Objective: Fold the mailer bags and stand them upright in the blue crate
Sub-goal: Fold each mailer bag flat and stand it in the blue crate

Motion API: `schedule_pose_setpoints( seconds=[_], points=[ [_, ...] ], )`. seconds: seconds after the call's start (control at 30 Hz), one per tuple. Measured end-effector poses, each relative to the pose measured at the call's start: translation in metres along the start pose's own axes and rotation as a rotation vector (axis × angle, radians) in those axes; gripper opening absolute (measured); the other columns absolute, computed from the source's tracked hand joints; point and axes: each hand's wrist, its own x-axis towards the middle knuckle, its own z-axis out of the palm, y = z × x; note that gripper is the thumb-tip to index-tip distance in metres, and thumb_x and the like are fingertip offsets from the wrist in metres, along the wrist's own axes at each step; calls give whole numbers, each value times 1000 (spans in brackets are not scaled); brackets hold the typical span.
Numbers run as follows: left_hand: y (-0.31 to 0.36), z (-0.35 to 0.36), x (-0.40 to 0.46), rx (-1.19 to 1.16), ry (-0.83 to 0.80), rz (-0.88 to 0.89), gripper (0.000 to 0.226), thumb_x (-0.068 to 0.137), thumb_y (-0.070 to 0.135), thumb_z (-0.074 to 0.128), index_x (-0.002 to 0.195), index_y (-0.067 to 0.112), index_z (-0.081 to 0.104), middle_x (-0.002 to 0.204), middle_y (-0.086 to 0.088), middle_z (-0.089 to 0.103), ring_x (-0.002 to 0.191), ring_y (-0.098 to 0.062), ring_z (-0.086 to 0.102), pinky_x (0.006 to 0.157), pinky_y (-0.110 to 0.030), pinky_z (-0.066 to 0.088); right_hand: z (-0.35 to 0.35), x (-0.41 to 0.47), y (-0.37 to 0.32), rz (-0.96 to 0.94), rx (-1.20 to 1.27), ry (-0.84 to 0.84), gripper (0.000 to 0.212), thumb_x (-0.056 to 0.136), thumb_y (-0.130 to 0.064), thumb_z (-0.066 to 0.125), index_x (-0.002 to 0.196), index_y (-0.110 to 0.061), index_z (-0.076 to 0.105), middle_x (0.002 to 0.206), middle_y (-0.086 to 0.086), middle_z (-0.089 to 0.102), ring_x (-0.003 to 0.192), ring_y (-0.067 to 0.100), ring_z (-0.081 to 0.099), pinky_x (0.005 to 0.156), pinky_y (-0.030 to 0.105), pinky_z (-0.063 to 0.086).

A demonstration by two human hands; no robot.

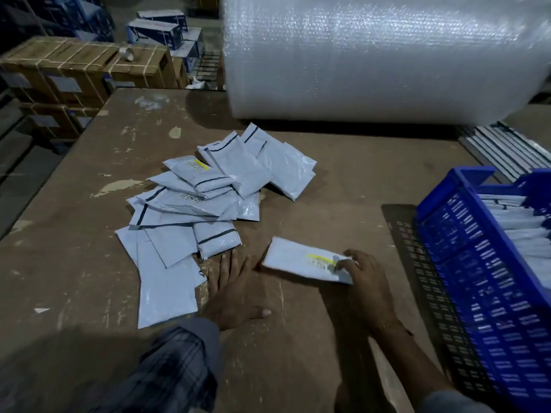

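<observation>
A folded white mailer bag (301, 259) with a yellow label strip lies on the brown table near the front. My right hand (362, 275) grips its right end, fingers curled over the edge. My left hand (235, 290) rests flat on the table just left of it, fingers straight, touching the near edge of the pile. A loose pile of several unfolded white mailer bags (208, 201) spreads across the middle of the table. The blue crate (483, 263) stands at the right edge, with several folded bags (518, 225) upright inside.
A big roll of bubble wrap (372, 55) fills the back of the table (89, 234). A dark perforated tray (429, 278) lies under the crate. Strapped cardboard boxes (80, 67) stand beyond the table's left edge. Metal slats (507, 150) lie behind the crate.
</observation>
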Motion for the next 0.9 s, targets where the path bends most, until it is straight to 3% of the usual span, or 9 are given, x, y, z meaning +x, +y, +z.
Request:
schedule_pose_setpoints(
  seconds=[0.1,0.17,0.23,0.3,0.37,0.47,0.57,0.7,0.9],
  points=[
    [9,31,-21,-296,295,-56,97,86,60,64,167,38,15,173,15,-8,163,-18,-4,132,-51,3,-3,-39,2,-3,40,-35,46,68,-19,93,107,-29,71,129,3,61,112,28,58,87,37,48],
    [23,45,-36,-504,524,-154,61,101,34,55,160,37,38,170,13,31,155,-18,34,125,-49,34,-2,-57,3,-8,55,-66,50,69,-14,91,112,-29,71,134,4,59,118,28,58,91,38,49],
    [42,48,-44,-445,696,-154,48,104,27,45,152,28,49,158,5,50,145,-21,47,117,-49,45,2,-73,7,-53,81,-102,59,66,-5,85,118,-28,69,142,3,55,128,28,54,101,39,48],
    [59,48,-43,-310,738,-43,49,105,28,41,152,20,51,163,-3,45,151,-26,41,122,-49,38,2,-84,10,-59,138,-153,71,63,2,77,126,-28,66,149,3,49,138,27,47,110,36,42],
    [75,42,-33,-144,672,145,50,108,33,39,155,19,48,171,-6,30,158,-28,27,127,-46,28,-1,-90,10,-38,186,-183,74,63,2,74,130,-28,64,153,2,44,144,25,40,115,35,37],
    [87,41,-7,82,533,314,55,111,41,35,161,17,37,176,-8,16,161,-26,16,130,-44,22,-10,-84,3,-48,206,-172,61,70,-23,81,128,-27,64,147,0,48,141,26,43,114,43,41],
    [86,54,18,225,372,282,67,111,51,19,167,15,23,176,-11,9,162,-28,12,129,-49,21,-8,-66,-8,19,150,-90,58,86,-47,56,134,-15,63,144,8,55,136,27,49,115,42,40],
    [77,73,23,318,341,282,62,111,49,19,167,23,26,175,-17,14,161,-34,19,126,-55,27,27,-44,-17,150,-32,-163,66,103,-51,25,159,-17,37,166,12,31,155,33,24,126,46,24],
    [77,72,22,317,364,304,56,112,46,22,165,29,30,175,-14,16,161,-32,17,128,-53,23,50,-47,-21,86,-178,-121,59,106,-44,32,162,-26,32,170,12,21,158,32,15,128,47,13]
  ],
)
